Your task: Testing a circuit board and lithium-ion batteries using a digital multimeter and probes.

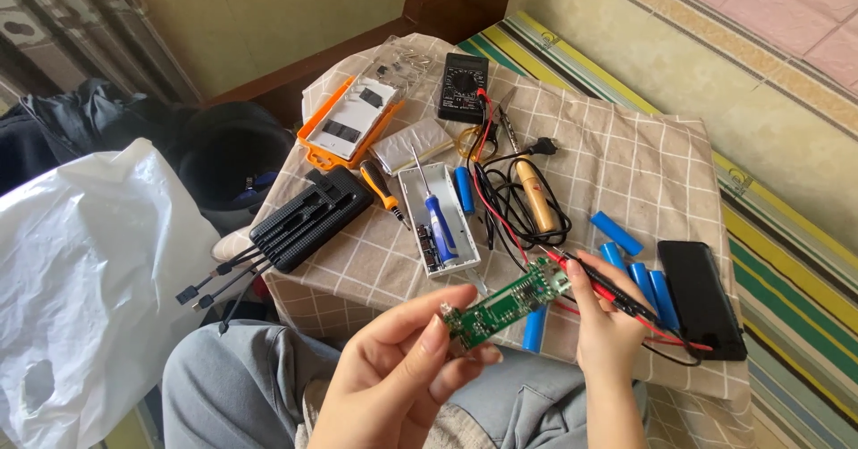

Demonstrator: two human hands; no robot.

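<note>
- Head view, looking down: a person's left hand [393, 373] pinches the lower-left end of a green circuit board [505, 302] between thumb and fingers, holding it above the lap and just in front of the cloth-covered table [643, 172]
- The board's long axis runs from lower left up to upper right, so its free end points toward the right hand [608, 324]
- Right hand is closed around two multimeter probes [603, 290], one red and one black, held together like a pen; their tips meet the board's upper-right end
- Probes lie along a line from lower right to upper left, crossing the board's axis at that end; the right hand is the nearer to the contact point, the left only steadies
- Red and black leads trail back across the cloth to a black multimeter [462, 87] at the table's far side, well apart from the hands
- Blue cylindrical cells [639, 279] lie just beyond the right hand, beside a black power bank [702, 297]; one more cell [535, 328] sits right under the board
- A white open case [438, 221] with a blue-handled screwdriver [440, 221] in it rests near the middle of the table
</note>
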